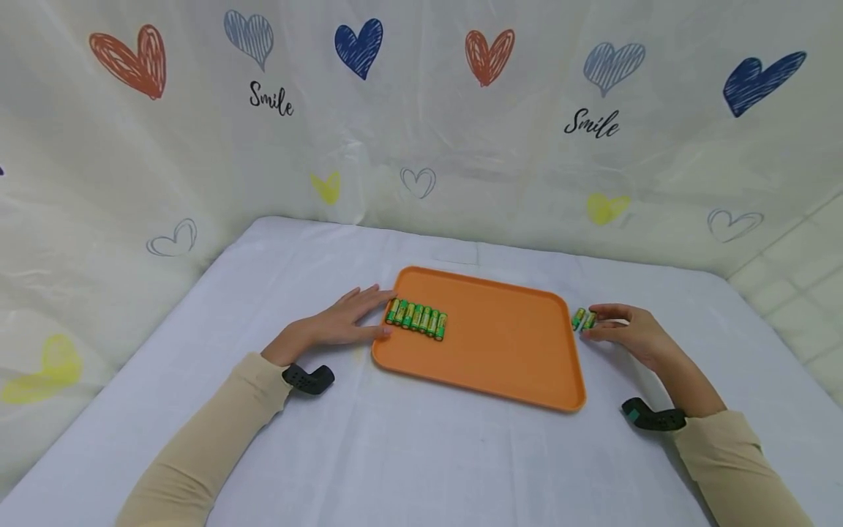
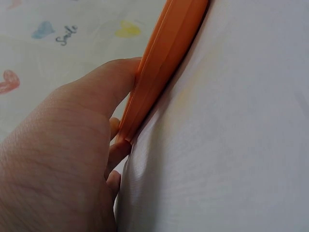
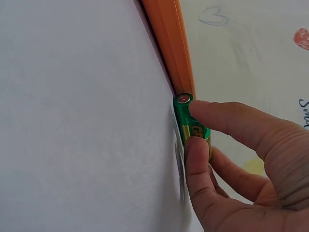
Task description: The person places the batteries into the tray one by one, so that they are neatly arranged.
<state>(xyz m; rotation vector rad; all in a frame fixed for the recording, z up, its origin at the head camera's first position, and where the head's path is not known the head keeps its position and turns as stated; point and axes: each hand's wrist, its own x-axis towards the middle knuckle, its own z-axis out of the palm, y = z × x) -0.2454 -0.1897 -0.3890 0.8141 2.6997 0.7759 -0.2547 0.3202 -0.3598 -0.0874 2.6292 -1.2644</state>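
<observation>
An orange tray (image 1: 500, 337) lies on the table, with a row of several green-and-gold batteries (image 1: 416, 319) side by side near its left end. My left hand (image 1: 342, 320) is spread at the tray's left edge, thumb and fingertips touching the rim (image 2: 154, 72). Just outside the tray's right edge, my right hand (image 1: 628, 333) pinches a green battery (image 3: 184, 116) between thumb and fingers, its flat end facing the right wrist camera. Another battery (image 1: 579, 318) lies beside it, next to the tray wall. My fingers partly hide the held battery.
A white cloth (image 1: 421, 454) covers the table. Behind it hangs a pale curtain (image 1: 421, 132) printed with hearts and the word Smile. Each wrist wears a black device, the left one (image 1: 309, 379) and the right one (image 1: 652, 416) both close over the cloth.
</observation>
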